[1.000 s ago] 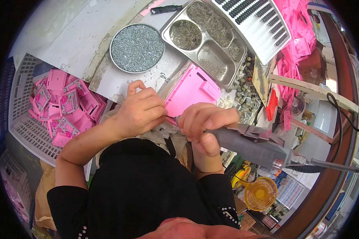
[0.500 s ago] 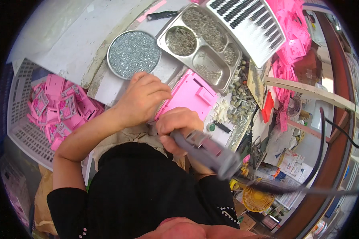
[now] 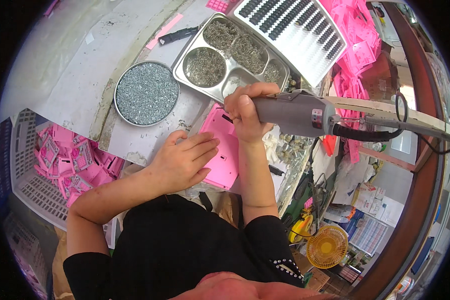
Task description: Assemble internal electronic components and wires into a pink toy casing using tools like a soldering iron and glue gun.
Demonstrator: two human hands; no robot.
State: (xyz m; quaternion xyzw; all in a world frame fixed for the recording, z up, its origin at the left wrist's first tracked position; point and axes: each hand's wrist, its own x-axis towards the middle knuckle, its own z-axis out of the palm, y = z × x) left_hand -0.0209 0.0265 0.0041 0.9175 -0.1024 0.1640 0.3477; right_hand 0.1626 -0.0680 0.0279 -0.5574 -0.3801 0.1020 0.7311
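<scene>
My right hand (image 3: 247, 112) is wrapped round a grey electric screwdriver (image 3: 295, 115), whose body lies nearly level and points right. The hand hides its front end, so the bit does not show. Below this hand lies a flat pink plastic panel (image 3: 224, 162) with a dark slot near its far edge and a small hole nearer me. My left hand (image 3: 182, 162) rests on the panel's left side, fingers stretched across it and thumb towards the near edge. Beyond it stands a round metal dish (image 3: 147, 124) of small silvery screws. A divided steel tray (image 3: 230, 84) holds more screws.
A black cable (image 3: 367, 134) and a spring run right from the screwdriver. At far right sits a white tray (image 3: 307, 70) with rows of black parts. Small white pieces (image 3: 271, 150) lie right of the panel. A grey basket (image 3: 29, 175) of pink parts (image 3: 77, 155) stands left.
My right hand has lifted the screwdriver from near my body up and away, over the panel's far right side. My left hand has moved slightly nearer me and spread over the panel. The whole view has shifted.
</scene>
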